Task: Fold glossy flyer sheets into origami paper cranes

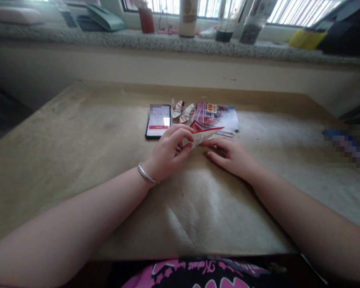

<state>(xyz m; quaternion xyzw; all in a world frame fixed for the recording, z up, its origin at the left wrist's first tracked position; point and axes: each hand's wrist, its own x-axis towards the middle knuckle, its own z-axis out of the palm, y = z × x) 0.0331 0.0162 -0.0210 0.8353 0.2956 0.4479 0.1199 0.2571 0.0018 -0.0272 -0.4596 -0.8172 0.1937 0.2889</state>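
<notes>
My left hand [174, 150], with a silver bangle at the wrist, pinches a folded piece of printed paper [199, 137] between thumb and fingers. The paper is white with a red edge and tapers to a point on the right. Just beneath that point is my right hand [228, 156], its thumb and fingers apart. Its fingertips are beside the paper's lower edge; whether they touch it I cannot tell. Beyond my hands lie folded paper shapes [183, 111] in white and red. A stack of colourful printed sheets [225, 118] is behind the paper's tip.
A phone [158, 121] with a lit screen lies left of the paper shapes on the beige table [93, 152]. At the right edge is a blurred blue and pink item [348, 146]. Several bottles and jars stand on the granite windowsill [159, 42] behind the table.
</notes>
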